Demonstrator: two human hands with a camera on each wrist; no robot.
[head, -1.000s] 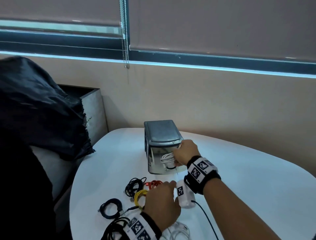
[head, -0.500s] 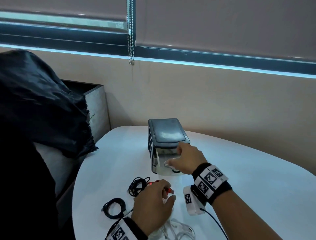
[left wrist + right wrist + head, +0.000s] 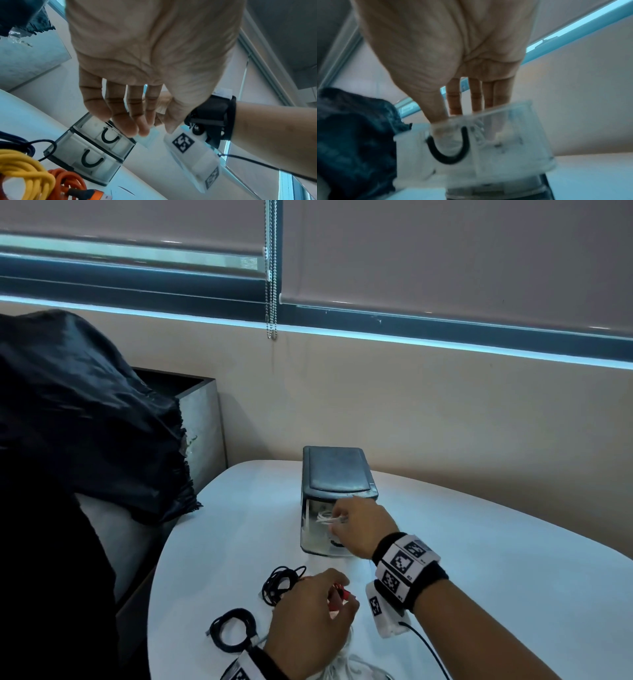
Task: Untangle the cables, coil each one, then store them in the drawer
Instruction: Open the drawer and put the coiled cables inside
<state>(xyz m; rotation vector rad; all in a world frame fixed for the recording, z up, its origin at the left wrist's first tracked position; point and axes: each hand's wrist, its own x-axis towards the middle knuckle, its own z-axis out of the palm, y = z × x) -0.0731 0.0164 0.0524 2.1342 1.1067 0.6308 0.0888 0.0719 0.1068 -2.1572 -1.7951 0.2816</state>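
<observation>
Cables are counted on the white table (image 3: 479, 542): two black coils (image 3: 279, 583) (image 3: 233, 632) near its left edge, one yellow (image 3: 25, 174), one orange (image 3: 72, 180). One white cable (image 3: 327, 518) is pinched by the right hand (image 3: 363, 527) inside the pulled-out upper drawer (image 3: 488, 142) of the two-drawer box (image 3: 337, 474). Above the orange cable, the left hand (image 3: 310, 618) is kept relaxed, gripping nothing.

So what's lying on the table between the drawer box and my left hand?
Head view: mostly bare white table, with the tangled black cable lying just left of the left hand.
</observation>
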